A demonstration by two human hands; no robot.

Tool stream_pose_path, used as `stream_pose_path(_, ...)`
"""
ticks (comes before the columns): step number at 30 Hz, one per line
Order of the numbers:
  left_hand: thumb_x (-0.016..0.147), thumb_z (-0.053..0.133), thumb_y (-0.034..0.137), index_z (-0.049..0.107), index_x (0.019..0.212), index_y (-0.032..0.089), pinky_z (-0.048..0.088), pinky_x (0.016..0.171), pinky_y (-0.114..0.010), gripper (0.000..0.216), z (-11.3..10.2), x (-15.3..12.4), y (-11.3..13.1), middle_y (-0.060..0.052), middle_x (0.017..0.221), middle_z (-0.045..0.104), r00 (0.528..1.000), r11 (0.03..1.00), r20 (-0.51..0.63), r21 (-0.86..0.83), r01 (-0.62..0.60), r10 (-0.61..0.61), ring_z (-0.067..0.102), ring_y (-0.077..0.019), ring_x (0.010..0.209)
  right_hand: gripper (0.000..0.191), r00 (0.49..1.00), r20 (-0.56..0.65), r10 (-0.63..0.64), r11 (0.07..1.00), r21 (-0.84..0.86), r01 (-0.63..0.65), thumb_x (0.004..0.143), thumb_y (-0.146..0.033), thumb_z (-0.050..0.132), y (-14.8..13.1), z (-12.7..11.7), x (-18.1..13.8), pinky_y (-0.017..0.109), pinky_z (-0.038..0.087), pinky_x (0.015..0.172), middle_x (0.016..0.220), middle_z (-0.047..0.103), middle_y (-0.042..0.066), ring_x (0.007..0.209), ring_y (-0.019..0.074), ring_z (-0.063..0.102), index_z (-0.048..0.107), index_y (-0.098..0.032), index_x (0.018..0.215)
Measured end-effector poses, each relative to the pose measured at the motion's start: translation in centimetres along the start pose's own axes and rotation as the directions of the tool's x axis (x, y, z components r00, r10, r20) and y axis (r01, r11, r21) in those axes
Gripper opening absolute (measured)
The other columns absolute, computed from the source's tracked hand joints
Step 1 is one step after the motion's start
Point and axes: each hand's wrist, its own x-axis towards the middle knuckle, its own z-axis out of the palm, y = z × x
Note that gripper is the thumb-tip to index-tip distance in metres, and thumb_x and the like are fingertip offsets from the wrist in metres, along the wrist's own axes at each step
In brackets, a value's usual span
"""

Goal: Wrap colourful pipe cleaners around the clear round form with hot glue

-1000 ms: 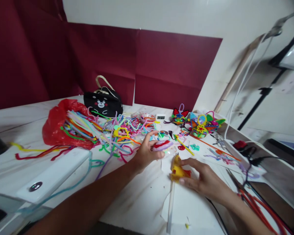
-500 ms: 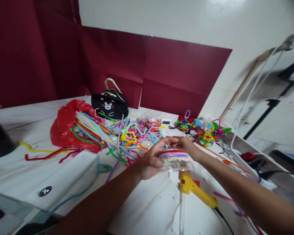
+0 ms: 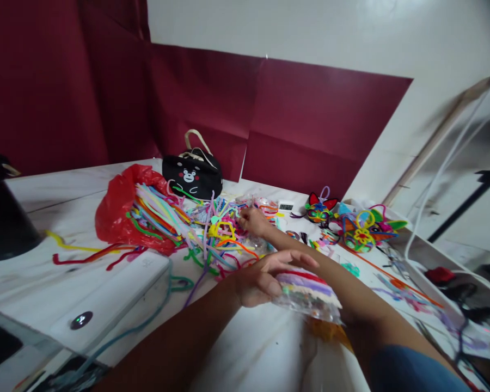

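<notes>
My left hand (image 3: 265,275) holds a clear plastic bag (image 3: 308,291) with red, purple and white pieces inside, lifted above the white table (image 3: 245,348). My right hand (image 3: 252,219) reaches far forward across my left wrist into the heap of coloured pipe cleaners (image 3: 204,228). Its fingers are curled among the strands; whether anything is pinched in them does not show. A yellow glue gun (image 3: 329,332) lies on the table under the bag, mostly hidden.
A red plastic bag (image 3: 120,209) spills pipe cleaners at left. A black bear-face bag (image 3: 193,174) stands behind. Finished pipe-cleaner figures (image 3: 361,228) sit at the right. A small white clock (image 3: 286,206), a white device (image 3: 106,296) and cables (image 3: 465,305) are around.
My right hand let go of the glue gun, came up to the bag, then stretched forward into the pipe-cleaner heap. My left hand lifted the clear bag off the table.
</notes>
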Motion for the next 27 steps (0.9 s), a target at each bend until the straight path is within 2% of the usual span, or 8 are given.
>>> stream_pose_path(4,0.049,0.072,0.016,0.065,0.117,0.013,0.047,0.082,-0.031,0.068,-0.3,0.2,-0.2,-0.010,0.102,0.072,1.000,0.999,-0.001,0.025,0.021,-0.021,0.067,-0.0220,0.089,0.022,0.988,-0.123,0.093,0.985,0.158,-0.073,0.086,-0.020,0.064,0.6,-2.7,-0.1,0.025,0.047,0.058,0.055,0.059,-0.004,0.054,0.0120,0.057,0.059,-0.017,0.065)
stream_pose_path(9,0.050,0.074,0.017,0.065,0.117,0.014,0.048,0.078,-0.029,0.067,-0.7,0.4,-0.8,-0.008,0.102,0.072,0.998,0.993,0.016,0.098,0.061,-0.063,0.067,-0.0210,0.088,0.021,0.944,-0.243,0.223,0.913,0.390,-0.115,0.085,-0.024,0.063,1.0,-7.0,-1.3,0.020,0.045,0.044,0.055,0.064,0.000,0.046,0.0111,0.058,0.058,-0.017,0.066)
stream_pose_path(15,0.048,0.075,0.014,0.069,0.113,0.017,0.050,0.073,-0.025,0.065,-0.3,0.5,-0.9,-0.006,0.102,0.072,0.992,0.986,0.028,0.113,0.120,-0.124,0.066,-0.0180,0.086,0.025,0.909,-0.296,0.292,0.820,0.567,-0.079,0.082,-0.025,0.069,1.4,-9.4,-1.9,0.018,0.047,0.041,0.058,0.064,0.000,0.044,0.0090,0.058,0.051,-0.018,0.065)
stream_pose_path(18,0.046,0.077,0.014,0.070,0.110,0.018,0.051,0.070,-0.023,0.064,-0.2,0.5,-0.9,-0.005,0.100,0.072,0.988,0.982,0.015,0.111,0.154,-0.157,0.067,-0.0163,0.083,0.025,0.933,-0.256,0.254,0.798,0.600,-0.053,0.083,-0.029,0.069,1.0,-9.1,-2.1,0.020,0.052,0.047,0.062,0.066,0.000,0.049,0.0096,0.062,0.052,-0.019,0.068)
stream_pose_path(21,0.043,0.081,0.015,0.070,0.110,0.018,0.052,0.068,-0.023,0.068,-0.5,0.6,-1.0,-0.004,0.100,0.072,0.983,0.976,-0.004,0.115,0.184,-0.185,0.067,-0.0168,0.084,0.024,0.978,-0.134,0.162,0.812,0.581,-0.055,0.080,-0.035,0.073,0.0,-7.6,-2.8,0.025,0.057,0.055,0.063,0.068,0.001,0.056,0.0133,0.067,0.058,-0.018,0.073)
stream_pose_path(24,0.041,0.083,0.016,0.069,0.111,0.019,0.051,0.065,-0.021,0.071,-0.7,0.6,-1.0,-0.004,0.100,0.072,0.977,0.968,-0.018,0.128,0.214,-0.213,0.066,-0.0165,0.082,0.021,0.997,0.024,0.078,0.864,0.496,-0.080,0.077,-0.036,0.076,-0.3,-6.1,-3.5,0.028,0.058,0.061,0.070,0.072,0.002,0.065,0.0168,0.071,0.067,-0.017,0.080)
stream_pose_path(27,0.041,0.084,0.017,0.069,0.111,0.019,0.049,0.062,-0.019,0.072,-0.7,0.6,-0.9,-0.004,0.100,0.071,0.974,0.963,-0.025,0.145,0.226,-0.225,0.065,-0.0151,0.080,0.016,0.989,0.102,0.105,0.934,0.331,-0.133,0.081,-0.025,0.074,0.9,-5.7,-3.2,0.028,0.058,0.067,0.080,0.074,0.002,0.076,0.0178,0.072,0.072,-0.017,0.094)
